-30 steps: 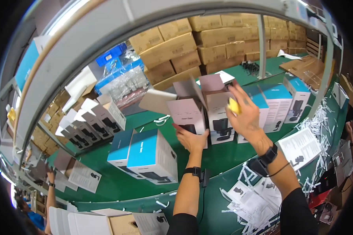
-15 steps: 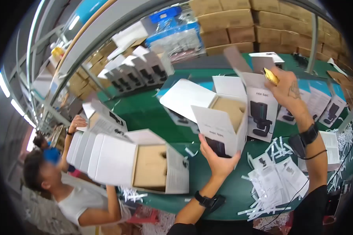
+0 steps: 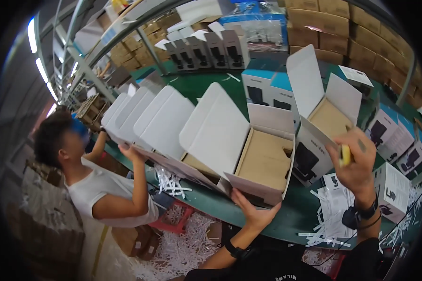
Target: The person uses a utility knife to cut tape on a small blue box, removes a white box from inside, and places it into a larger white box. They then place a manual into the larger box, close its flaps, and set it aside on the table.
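Note:
My left hand (image 3: 254,213) grips the lower front of an open white carton (image 3: 255,189), fingers at its left corner and thumb to the right. A brown cardboard insert (image 3: 262,157) fills the carton; its lid leans back to the left. My right hand (image 3: 356,161) is closed around a small yellow tool (image 3: 345,155), its exact kind hidden by the fingers. That hand is in front of a second open carton (image 3: 309,152), printed with a black microphone, its lid standing up. Left of my held carton runs a row of open cartons (image 3: 164,124).
A person (image 3: 110,187) at left has hands on the row's far end. Leaflets and paper shreds (image 3: 330,213) lie on the green table (image 3: 206,96) at right. Closed blue-topped boxes (image 3: 260,89) stand behind; upright open boxes (image 3: 206,51) and brown cartons (image 3: 319,30) are farther back.
My view has turned left. The carton in my left hand has moved left against the row. My right hand has come down in front of the second carton, whose lid now stands open.

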`<state>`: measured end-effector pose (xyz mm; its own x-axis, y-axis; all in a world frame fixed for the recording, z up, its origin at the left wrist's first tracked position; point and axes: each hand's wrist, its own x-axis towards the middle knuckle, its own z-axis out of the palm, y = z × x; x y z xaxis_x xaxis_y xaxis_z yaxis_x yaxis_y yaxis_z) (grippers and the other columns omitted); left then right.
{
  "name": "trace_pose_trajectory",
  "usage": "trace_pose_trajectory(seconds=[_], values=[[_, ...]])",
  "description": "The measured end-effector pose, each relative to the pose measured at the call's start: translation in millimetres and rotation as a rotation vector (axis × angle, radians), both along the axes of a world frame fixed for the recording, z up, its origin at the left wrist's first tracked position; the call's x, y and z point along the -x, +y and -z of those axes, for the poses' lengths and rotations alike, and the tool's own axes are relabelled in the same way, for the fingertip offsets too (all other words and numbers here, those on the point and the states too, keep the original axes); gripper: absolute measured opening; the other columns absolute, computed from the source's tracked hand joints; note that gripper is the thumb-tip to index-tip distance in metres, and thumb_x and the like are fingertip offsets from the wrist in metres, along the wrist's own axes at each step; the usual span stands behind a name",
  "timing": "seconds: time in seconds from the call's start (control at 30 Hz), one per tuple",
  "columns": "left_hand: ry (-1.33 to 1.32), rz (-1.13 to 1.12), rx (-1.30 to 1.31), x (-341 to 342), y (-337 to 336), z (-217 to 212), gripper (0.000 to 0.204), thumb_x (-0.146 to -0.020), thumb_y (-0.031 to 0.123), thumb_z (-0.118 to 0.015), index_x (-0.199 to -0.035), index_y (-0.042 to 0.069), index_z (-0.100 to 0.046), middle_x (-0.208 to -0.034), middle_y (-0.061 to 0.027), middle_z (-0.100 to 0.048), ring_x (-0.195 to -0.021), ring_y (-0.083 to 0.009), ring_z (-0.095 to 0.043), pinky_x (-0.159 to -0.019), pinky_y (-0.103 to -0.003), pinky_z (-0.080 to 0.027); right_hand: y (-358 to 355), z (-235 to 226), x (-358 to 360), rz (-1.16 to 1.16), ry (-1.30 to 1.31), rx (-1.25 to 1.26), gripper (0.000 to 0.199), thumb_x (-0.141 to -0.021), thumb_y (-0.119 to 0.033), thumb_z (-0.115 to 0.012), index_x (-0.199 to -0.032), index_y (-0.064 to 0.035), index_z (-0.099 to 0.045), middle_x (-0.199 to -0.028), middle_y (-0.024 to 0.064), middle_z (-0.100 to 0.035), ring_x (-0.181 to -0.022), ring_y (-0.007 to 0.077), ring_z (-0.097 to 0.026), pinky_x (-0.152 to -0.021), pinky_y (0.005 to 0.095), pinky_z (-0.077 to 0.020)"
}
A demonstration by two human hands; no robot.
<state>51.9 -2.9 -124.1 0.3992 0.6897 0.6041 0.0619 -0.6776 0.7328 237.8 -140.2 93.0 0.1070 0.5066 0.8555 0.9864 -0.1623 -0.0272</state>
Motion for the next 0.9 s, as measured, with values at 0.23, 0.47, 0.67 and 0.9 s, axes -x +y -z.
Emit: trace_pose_trajectory(seconds=[0.23,0.47,0.67,0.9], values=[[-0.024,-0.04,0.021,1.7,7.6,7.7,0.143,-0.065,0.034,-0.096,-0.159,-0.005,0.004,-0.158,-0.0374,-0.006,-0.147,-0.0513,-0.012,-0.119,-0.059,-0.015,-16.0,33.1,39.7,-0.158,0.224,-0.242,0.03,-0.069,0.012,-0.073,-0.093,-0.0034,-0.066,-0.078,0.009,-0.065,-0.064,0.0239,-0.057,-0.059,0.0341,-0.0422],[-0.013,-0.085,-0.429,12.9,-9.4,2.1,0.117,-0.075,0.034,-0.088,-0.163,0.01,-0.014,-0.157,-0.0428,-0.01,-0.145,-0.0586,-0.018,-0.116,-0.067,-0.018,-10.8,61.3,66.0,-0.297,0.252,-0.297,0.029,-0.072,0.008,-0.073,-0.095,-0.0051,-0.062,-0.078,0.0079,-0.066,-0.062,0.0216,-0.055,-0.057,0.0335,-0.0388],[-0.342,0.37,-0.318,-4.3,-53.5,-8.1,0.11,-0.077,0.037,-0.086,-0.163,0.016,-0.02,-0.16,-0.0388,-0.013,-0.146,-0.0611,-0.017,-0.116,-0.071,-0.014,-16.2,44.8,96.5,-0.381,0.377,-0.133,0.016,-0.081,-0.005,-0.073,-0.09,-0.0061,-0.06,-0.078,0.0055,-0.066,-0.062,0.0202,-0.057,-0.057,0.0322,-0.0381],[-0.057,0.358,-0.126,-1.1,-69.1,55.4,0.108,-0.073,0.041,-0.087,-0.157,0.004,-0.031,-0.161,-0.0388,-0.009,-0.145,-0.062,-0.019,-0.118,-0.068,-0.014,-35.5,55.3,120.7,-0.476,0.465,0.062,0.013,-0.09,-0.015,-0.066,-0.088,-0.0054,-0.057,-0.087,0.0107,-0.066,-0.068,0.0201,-0.052,-0.061,0.0363,-0.038]])
